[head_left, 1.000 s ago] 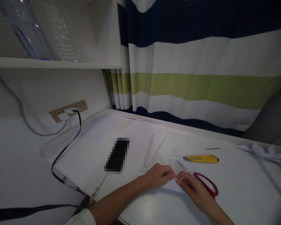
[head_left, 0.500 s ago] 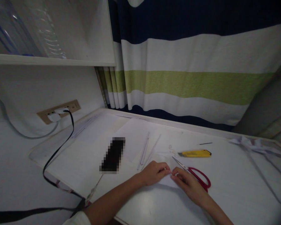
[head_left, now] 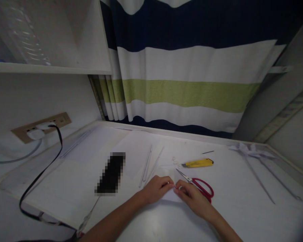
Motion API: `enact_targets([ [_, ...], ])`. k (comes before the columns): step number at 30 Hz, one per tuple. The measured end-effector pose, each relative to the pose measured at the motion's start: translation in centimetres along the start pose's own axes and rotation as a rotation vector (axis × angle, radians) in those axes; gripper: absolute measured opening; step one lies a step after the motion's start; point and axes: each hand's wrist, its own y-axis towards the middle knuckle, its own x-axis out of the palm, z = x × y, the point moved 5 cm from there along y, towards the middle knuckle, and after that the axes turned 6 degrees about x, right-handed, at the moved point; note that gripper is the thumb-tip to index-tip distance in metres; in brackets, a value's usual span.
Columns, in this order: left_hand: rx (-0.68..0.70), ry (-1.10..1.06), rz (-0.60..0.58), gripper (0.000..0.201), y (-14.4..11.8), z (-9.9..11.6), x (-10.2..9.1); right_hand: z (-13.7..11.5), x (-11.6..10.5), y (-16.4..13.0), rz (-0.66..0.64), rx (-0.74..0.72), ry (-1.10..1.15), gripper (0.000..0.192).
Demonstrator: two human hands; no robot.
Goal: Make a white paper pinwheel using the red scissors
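A small sheet of white paper lies at the front middle of the desk, partly covered by my fingers. My left hand is closed on its edge, thumb and fingers pinched together. Almost touching those fingertips, my right hand pinches the same paper from the right. What exactly lies between the fingertips is too small to make out. Just beyond my right hand are scissors with red handles, blades pointing away to the left. Behind them is a yellow utility knife.
Thin rolled paper sticks lie left of the knife. A blurred-out dark phone-like object is farther left, with a cord. White folded paper pieces with long stems lie at right. A wall socket holds plugs; a striped curtain hangs behind.
The view has shifted to the right, so things appear farther left. Both hands keep their pinch on the paper, with little visible movement of the fingers.
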Motion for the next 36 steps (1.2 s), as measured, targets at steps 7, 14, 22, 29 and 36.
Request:
enact_targets([
  [7, -0.023, -0.002, 0.017, 0.025, 0.12, -0.18, 0.06, 0.01, -0.05, -0.01, 0.022, -0.033, -0.012, 0.017],
  [14, -0.004, -0.045, -0.005, 0.031, 0.37, -0.53, 0.2, -0.42, -0.45, 0.02, 0.059, -0.015, -0.018, 0.013],
  [22, 0.007, -0.069, -0.025, 0.032, 0.62, -0.9, 0.36, -0.44, -0.77, 0.03, 0.093, -0.012, -0.06, 0.013],
  [29, -0.017, -0.067, -0.007, 0.032, 0.49, -0.92, 0.32, -0.31, -0.82, 0.07, 0.105, -0.014, -0.064, 0.015],
  [36, -0.028, -0.062, 0.011, 0.033, 0.45, -0.88, 0.15, -0.32, -0.63, -0.06, 0.073, -0.034, -0.056, 0.02],
])
